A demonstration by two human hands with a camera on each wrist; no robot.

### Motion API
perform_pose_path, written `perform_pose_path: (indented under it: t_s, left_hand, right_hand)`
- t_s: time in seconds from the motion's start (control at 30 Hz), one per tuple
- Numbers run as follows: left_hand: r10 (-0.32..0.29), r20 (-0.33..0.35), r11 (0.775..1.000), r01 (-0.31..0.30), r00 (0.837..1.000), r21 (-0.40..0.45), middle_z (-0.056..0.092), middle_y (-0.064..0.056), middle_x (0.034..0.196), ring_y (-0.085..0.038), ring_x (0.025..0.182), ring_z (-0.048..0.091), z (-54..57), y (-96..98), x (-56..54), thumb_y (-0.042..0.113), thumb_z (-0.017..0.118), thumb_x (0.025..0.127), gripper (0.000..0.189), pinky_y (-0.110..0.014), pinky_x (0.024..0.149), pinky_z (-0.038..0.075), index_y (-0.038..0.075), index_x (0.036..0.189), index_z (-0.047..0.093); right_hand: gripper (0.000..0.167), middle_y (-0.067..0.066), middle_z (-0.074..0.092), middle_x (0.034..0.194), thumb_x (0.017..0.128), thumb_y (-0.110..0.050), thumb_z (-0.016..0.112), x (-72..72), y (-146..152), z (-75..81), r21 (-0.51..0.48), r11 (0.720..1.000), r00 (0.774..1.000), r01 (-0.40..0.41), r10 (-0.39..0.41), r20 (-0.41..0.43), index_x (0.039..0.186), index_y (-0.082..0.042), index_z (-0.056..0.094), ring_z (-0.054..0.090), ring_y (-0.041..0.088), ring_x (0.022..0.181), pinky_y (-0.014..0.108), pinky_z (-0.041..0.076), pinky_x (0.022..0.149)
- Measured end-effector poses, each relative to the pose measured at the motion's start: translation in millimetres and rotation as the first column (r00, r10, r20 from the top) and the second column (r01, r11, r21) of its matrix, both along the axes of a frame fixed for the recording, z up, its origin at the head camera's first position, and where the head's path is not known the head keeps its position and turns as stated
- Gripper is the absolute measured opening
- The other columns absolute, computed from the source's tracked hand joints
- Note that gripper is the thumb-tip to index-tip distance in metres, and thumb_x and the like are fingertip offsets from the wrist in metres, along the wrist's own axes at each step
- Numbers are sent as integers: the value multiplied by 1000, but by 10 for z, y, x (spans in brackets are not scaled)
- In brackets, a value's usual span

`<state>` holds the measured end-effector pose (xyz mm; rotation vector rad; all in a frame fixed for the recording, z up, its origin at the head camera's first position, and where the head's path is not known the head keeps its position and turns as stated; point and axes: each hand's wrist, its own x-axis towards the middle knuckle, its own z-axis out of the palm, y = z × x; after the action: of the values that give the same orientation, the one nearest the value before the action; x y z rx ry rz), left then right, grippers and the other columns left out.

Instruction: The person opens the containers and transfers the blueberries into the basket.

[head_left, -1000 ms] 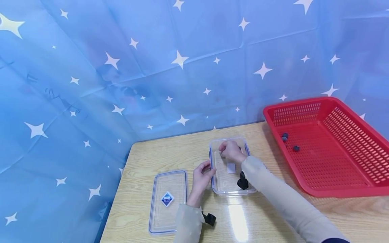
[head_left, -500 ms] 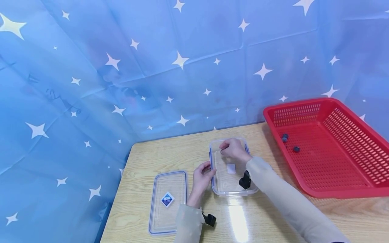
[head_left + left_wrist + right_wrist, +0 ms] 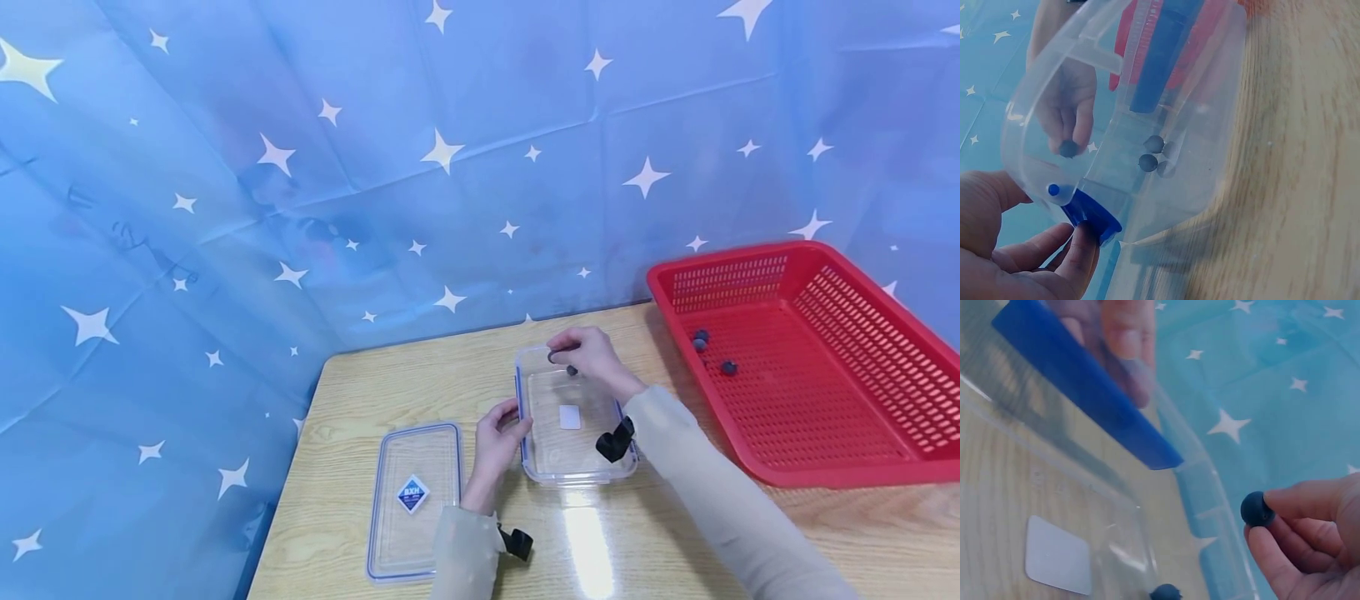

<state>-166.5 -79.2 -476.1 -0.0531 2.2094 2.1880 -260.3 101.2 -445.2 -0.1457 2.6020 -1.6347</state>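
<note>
A clear plastic food box (image 3: 543, 450) with blue clips stands on the wooden table, a white square label (image 3: 570, 417) on its bottom. My left hand (image 3: 497, 442) grips its left wall, thumb over the rim and fingertips at a blue clip (image 3: 1091, 215). Above the far end of the box, my right hand (image 3: 592, 354) pinches a blueberry (image 3: 1257, 509) between thumb and fingertips. Two more blueberries (image 3: 1147, 163) lie on the box's bottom in the left wrist view. One blueberry (image 3: 1165, 592) shows at the lower edge of the right wrist view.
Left of the box lies its clear lid (image 3: 416, 542) with a blue seal and a diamond-shaped sticker. A red perforated basket (image 3: 810, 400) stands at the right with several blueberries (image 3: 729, 367) in it. Behind the table hangs a blue star-patterned cloth (image 3: 375, 167).
My right hand has risen from inside the box toward its far right rim, holding a blueberry. A blueberry on the box's bottom now shows below it. My left hand has stayed in place.
</note>
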Motion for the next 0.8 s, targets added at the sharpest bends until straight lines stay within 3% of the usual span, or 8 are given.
perform_pose_path:
  t_s: [0.17,0.43,0.6,0.8]
  left_hand:
    - [1,1,1000,-1,1000,-7,53,-34,116,-42,111,52,58,10,35,-6,61,82,40,-25,88,51,-18,118,50]
    - [-3,4,1000,3,1000,-5,53,-33,116,-40,110,52,46,8,35,-7,61,82,40,-23,87,52,-18,118,50]
    - [-12,-2,1000,12,1000,-1,52,-34,116,-43,111,51,41,4,31,-7,61,82,41,-22,85,52,-19,119,49]
    - [-19,-14,1000,19,1000,8,52,-36,116,-47,112,48,33,-7,26,-6,61,82,40,-19,83,52,-20,118,48]
  right_hand:
    - [25,18,67,98,83,-3,67,54,80,87,-34,999,999,18,-20,-37,106,6,65,62,22,86,23,51,71]
    - [28,19,67,103,84,-7,68,101,258,216,-101,993,997,65,-69,-35,109,5,64,58,6,80,14,48,71]
    - [29,24,63,110,87,-5,64,171,389,330,-140,987,995,83,-90,-49,113,7,62,58,7,85,13,47,74]
    - [29,26,62,111,88,-7,64,246,532,407,-166,981,988,105,-121,-92,113,6,62,56,-1,81,11,48,73]
